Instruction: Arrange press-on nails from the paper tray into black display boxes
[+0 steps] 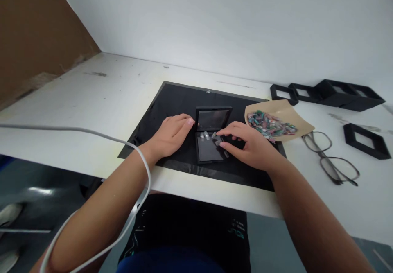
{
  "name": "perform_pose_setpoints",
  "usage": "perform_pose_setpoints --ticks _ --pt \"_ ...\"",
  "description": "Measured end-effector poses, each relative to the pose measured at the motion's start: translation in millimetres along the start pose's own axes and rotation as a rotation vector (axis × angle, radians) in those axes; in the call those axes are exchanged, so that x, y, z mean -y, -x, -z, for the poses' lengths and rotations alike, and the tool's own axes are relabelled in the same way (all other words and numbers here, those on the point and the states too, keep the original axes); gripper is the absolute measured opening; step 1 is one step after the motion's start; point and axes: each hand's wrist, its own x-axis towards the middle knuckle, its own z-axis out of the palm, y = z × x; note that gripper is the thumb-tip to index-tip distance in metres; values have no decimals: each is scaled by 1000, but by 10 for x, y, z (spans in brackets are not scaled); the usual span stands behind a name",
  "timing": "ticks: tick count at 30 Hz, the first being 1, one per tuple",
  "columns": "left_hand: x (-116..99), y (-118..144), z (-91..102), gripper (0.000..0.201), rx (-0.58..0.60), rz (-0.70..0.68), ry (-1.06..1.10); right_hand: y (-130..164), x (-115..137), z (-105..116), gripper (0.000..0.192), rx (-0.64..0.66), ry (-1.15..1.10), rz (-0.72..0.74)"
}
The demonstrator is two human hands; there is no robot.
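A small black hinged box (210, 154) stands on a black mat with its lid raised. Several small, pale, shiny pieces (206, 135) lie in its base. My left hand (174, 134) rests flat on the mat to the left of the box, its fingertips beside the lid's left edge and nothing visible in it. My right hand (245, 141) reaches over the base from the right. Its thumb and forefinger are apart, their tips at small pieces near the box's right side; whether they touch them is hard to tell. The other fingers are curled.
The black mat (178, 97) covers part of the white table (123, 89). Brown paper (282, 108) holds a heap of colourful wrapped bits (270, 123). Eyeglasses (322, 155) and several black frames (367, 141) lie to the right. A white cable (92, 131) loops over my left forearm.
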Motion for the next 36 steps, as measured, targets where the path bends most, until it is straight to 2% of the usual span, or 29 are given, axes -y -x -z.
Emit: perform_pose_setpoints --ticks 5,11,16,20,27,33,36 --pt "1 7 6 51 4 -7 4 8 -42 -10 21 14 -25 21" --pt "20 4 5 53 18 -20 -14 -95 9 -146 23 -96 230 -30" --pt "26 9 6 53 24 -19 -27 -85 49 -137 22 -165 222 -29" --pt "31 15 3 54 26 -21 -30 -37 69 -72 21 -123 243 -63" --pt "22 10 8 52 33 -11 -41 -38 109 -74 42 21 212 -88" --pt "17 11 7 52 39 -18 -30 -54 3 -91 28 -43 63 -20" --pt "15 12 2 53 37 -20 -29 -58 -28 -94 24 -29 -12 -2"
